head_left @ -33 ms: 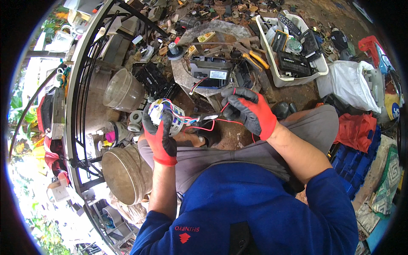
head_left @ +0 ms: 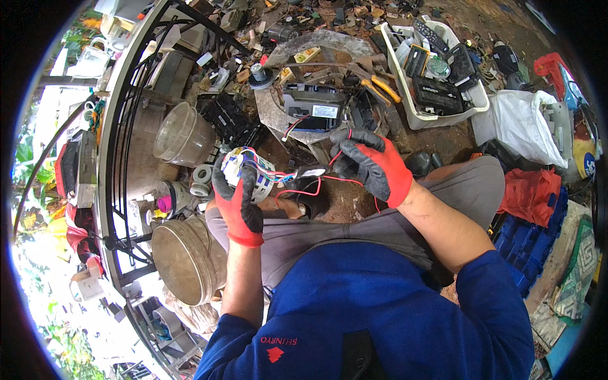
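Both hands wear red gloves with black-coated fingers. My left hand (head_left: 239, 206) is wrapped round a white, drum-shaped electrical part (head_left: 263, 182) with dark blue patches, possibly a small motor. Several coloured wires run from it toward the right, with a white sleeve or tag (head_left: 312, 173) among them. My right hand (head_left: 373, 166) pinches a thin red wire (head_left: 342, 180) between thumb and fingers; the wire's loose part hangs below the hand. Beyond the hands, a black plastic device (head_left: 310, 101) with a white label lies on a worn round slab (head_left: 273, 114).
Yellow-handled pliers (head_left: 386, 90) lie right of the device. A white bin (head_left: 411, 117) of remotes and electronics stands at the far right, beside a white sack (head_left: 529, 123). Buckets (head_left: 183, 263) and a metal rack (head_left: 114, 158) line the left. Small scraps litter the far ground.
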Demonstrator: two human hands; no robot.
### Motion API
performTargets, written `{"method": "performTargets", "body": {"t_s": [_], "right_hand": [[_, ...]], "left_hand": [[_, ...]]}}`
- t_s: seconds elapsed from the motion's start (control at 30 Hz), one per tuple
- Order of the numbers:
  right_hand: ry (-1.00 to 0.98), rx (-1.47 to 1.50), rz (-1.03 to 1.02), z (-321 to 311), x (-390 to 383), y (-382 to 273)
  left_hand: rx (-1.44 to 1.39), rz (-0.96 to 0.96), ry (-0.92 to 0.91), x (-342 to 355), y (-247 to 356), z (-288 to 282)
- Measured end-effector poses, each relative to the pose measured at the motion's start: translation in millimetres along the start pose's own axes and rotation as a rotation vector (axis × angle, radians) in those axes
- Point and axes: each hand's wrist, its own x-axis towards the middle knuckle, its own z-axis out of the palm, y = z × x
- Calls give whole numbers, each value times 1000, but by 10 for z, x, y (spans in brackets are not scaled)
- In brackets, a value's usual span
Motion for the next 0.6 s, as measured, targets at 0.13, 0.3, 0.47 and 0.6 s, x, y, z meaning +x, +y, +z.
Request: {"method": "performTargets", "body": {"t_s": [0.13, 0.3, 0.47, 0.6], "right_hand": [[-1, 123, 73, -46, 58, 0], [-162, 41, 15, -47, 174, 46], [-305, -200, -62, 47, 106, 53], [-382, -323, -23, 82, 37, 54]], "left_hand": [[-27, -56, -69, 29, -67, -41], [-102, -114, -104, 76, -165, -45], [193, 61, -167, 81, -195, -78], [421, 230, -237, 80, -217, -79]]}}
